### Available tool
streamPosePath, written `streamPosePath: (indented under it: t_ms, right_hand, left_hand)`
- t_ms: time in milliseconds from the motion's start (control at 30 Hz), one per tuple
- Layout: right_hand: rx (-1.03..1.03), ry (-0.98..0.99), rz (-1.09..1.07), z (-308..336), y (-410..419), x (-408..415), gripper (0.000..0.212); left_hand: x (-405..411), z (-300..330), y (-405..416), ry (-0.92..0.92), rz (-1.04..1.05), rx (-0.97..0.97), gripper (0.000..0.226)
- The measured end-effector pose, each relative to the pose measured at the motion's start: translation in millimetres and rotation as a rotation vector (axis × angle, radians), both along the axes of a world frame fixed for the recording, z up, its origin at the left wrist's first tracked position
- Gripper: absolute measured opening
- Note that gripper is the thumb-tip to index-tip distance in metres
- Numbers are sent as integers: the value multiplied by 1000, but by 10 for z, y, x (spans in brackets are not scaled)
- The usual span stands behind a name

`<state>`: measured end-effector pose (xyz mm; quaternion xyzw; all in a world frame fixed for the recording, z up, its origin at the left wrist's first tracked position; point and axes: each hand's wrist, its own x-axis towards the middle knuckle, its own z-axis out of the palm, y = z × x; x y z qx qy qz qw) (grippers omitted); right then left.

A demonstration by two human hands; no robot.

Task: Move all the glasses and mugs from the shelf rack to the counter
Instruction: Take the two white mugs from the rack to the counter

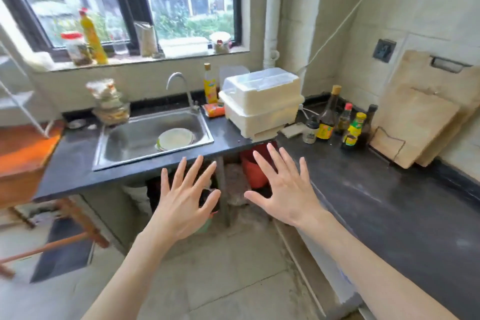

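Observation:
My left hand and my right hand are both held out in front of me, palms down, fingers spread, holding nothing. They hover above the floor, just in front of the dark counter that wraps around the corner. A white metal shelf rack shows only partly at the far left edge, blurred. No glasses or mugs are visible on it in this view.
A steel sink holds plates. A white lidded dish box stands right of the tap. Sauce bottles and wooden cutting boards fill the right corner. An orange wooden table stands at left.

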<state>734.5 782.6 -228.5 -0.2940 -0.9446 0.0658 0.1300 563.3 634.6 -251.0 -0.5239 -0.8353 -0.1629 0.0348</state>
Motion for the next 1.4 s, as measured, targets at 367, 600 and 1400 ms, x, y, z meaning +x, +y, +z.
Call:
streamPosePath:
  t_ms: [367,600,1400]
  right_hand:
    - [28,47,371,190,-1699,-2685,81]
    - [15,14,526,-11,-2326,-3990,79]
    - [52,25,690,237,-2724,-8723,77]
  left_hand:
    - [-1952,186,-2101,1,310,47,59]
    - [-2905,-51,-2987,-18,573,-54,62]
    - [-7263,24,-3432,-83,726,125,61]
